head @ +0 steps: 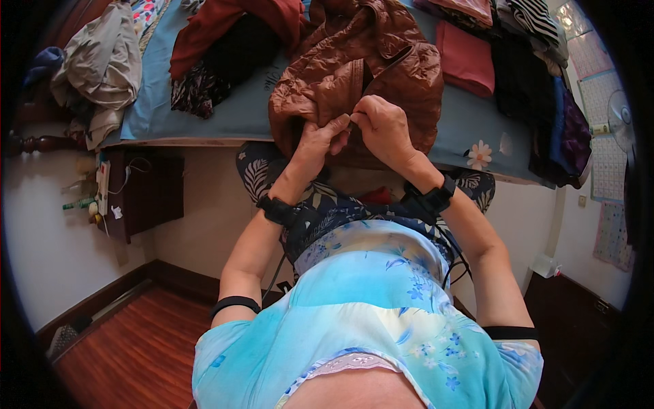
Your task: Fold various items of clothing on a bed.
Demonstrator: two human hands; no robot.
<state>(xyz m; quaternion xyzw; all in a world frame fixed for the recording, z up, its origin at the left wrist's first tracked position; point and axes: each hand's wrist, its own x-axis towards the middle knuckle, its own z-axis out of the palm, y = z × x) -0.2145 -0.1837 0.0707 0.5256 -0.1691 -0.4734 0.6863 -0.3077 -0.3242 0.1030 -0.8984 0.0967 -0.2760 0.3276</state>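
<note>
A crinkled brown jacket [327,76], leather-like and glossy, lies across the edge of the bed and hangs over its side toward my knees. My left hand [327,135] pinches the jacket's front edge between thumb and fingers. Close beside it, my right hand [380,122] grips the same edge, its fingers curled and fingertips almost meeting the left thumb. What exactly sits between the fingertips is too small to tell. Above my hands the jacket's front gapes in a dark slit.
Blue bedding [153,112] covers the bed. Left of the jacket lie a rust-red garment [204,30] and a black one [240,56]; a beige garment [104,56] hangs at the far left. At right are a folded coral cloth [465,59] and piled dark clothes [526,82].
</note>
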